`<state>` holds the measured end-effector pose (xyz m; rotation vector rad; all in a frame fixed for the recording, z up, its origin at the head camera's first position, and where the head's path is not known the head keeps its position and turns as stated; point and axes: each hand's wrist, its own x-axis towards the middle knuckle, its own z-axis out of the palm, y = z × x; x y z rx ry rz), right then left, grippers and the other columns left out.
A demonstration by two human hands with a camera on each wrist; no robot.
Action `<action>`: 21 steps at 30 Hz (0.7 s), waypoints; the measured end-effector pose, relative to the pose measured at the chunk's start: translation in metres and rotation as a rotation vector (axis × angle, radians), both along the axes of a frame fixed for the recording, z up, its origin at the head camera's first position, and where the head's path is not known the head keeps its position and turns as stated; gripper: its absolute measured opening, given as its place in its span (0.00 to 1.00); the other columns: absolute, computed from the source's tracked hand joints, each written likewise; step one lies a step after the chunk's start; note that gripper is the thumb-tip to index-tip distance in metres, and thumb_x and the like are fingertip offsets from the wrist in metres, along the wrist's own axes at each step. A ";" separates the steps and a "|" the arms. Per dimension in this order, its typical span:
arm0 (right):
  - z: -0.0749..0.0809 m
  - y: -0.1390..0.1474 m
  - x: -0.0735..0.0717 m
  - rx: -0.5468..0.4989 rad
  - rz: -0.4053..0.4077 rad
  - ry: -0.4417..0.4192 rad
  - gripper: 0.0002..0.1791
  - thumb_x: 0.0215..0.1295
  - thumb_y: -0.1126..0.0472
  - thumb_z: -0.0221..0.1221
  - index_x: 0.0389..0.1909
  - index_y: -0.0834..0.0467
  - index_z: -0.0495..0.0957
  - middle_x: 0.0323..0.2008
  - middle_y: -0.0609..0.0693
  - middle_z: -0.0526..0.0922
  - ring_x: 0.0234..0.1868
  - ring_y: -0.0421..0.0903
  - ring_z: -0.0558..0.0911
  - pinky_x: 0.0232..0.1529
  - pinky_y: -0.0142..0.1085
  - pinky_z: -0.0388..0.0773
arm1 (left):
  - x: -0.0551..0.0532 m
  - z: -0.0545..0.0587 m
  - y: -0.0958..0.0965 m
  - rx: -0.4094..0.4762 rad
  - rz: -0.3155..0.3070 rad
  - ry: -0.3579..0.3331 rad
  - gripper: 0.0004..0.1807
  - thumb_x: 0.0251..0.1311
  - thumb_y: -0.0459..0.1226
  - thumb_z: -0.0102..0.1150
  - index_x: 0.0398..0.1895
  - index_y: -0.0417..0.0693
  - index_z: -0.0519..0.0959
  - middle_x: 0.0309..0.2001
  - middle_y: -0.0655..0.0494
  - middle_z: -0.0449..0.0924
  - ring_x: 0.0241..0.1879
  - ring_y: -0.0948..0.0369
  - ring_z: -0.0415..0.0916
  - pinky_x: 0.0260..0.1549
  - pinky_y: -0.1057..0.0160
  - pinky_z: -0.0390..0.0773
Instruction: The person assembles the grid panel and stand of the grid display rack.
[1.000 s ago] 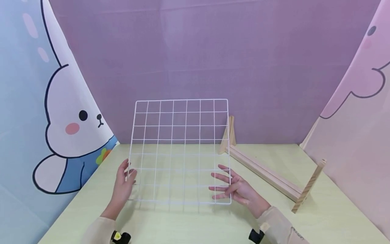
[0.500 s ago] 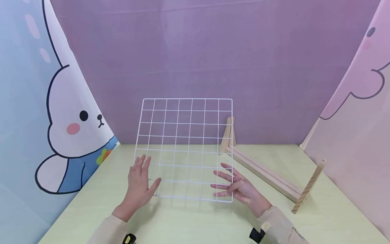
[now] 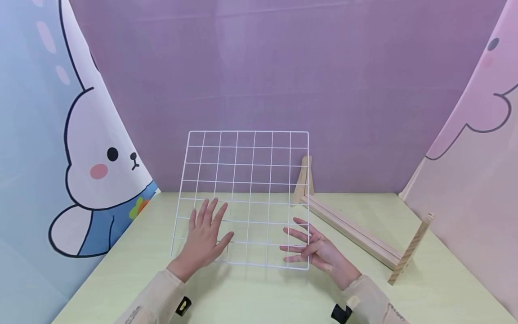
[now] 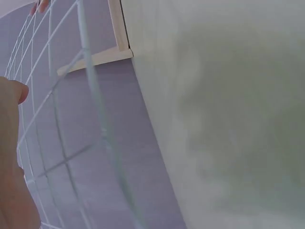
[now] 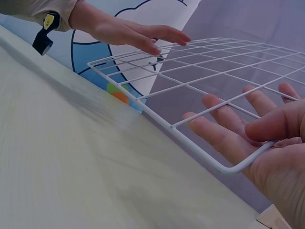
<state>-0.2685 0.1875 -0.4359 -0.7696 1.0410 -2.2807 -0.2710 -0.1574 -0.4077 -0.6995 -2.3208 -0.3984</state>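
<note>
A white wire grid panel (image 3: 259, 184) is held above the table, its square mesh showing in all three views. My right hand (image 3: 319, 252) holds it near the front right corner; in the right wrist view the thumb (image 5: 274, 125) lies over the edge wire and the fingers spread beneath the mesh. Over the grid's front left part, my left hand (image 3: 204, 240) has its fingers straight and spread, palm down, close to the wires. In the left wrist view only part of the left hand (image 4: 14, 157) shows, beside the mesh.
A wooden stand (image 3: 352, 229) with a grooved base bar and an upright at each end lies to the right, its far upright (image 3: 303, 180) partly behind the grid. A purple cloth (image 3: 259, 67) hangs behind the pale table (image 3: 251, 301).
My left hand has let go of the grid's left edge and moved right, over the mesh, with fingers spread. The grid has shifted slightly right; my right hand keeps its hold.
</note>
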 end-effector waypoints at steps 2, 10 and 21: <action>-0.001 0.000 0.000 0.002 0.002 0.005 0.53 0.45 0.91 0.33 0.67 0.44 0.68 0.65 0.51 0.75 0.61 0.67 0.74 0.59 0.66 0.65 | -0.002 0.003 0.004 -0.009 -0.004 0.006 0.41 0.60 0.50 0.58 0.74 0.45 0.59 0.73 0.37 0.53 0.74 0.38 0.44 0.64 0.28 0.44; -0.003 0.001 -0.001 -0.008 0.020 0.001 0.53 0.45 0.91 0.33 0.67 0.44 0.69 0.64 0.51 0.76 0.61 0.68 0.74 0.59 0.66 0.66 | -0.013 0.009 0.013 -0.114 0.019 0.045 0.42 0.58 0.55 0.60 0.73 0.51 0.62 0.72 0.39 0.55 0.73 0.37 0.46 0.62 0.26 0.48; -0.005 0.001 -0.002 -0.024 0.048 0.020 0.53 0.44 0.91 0.32 0.67 0.45 0.68 0.65 0.51 0.75 0.61 0.67 0.75 0.58 0.63 0.69 | -0.025 0.017 0.013 -0.204 0.044 0.157 0.36 0.54 0.50 0.68 0.67 0.52 0.72 0.58 0.43 0.73 0.68 0.38 0.59 0.56 0.23 0.57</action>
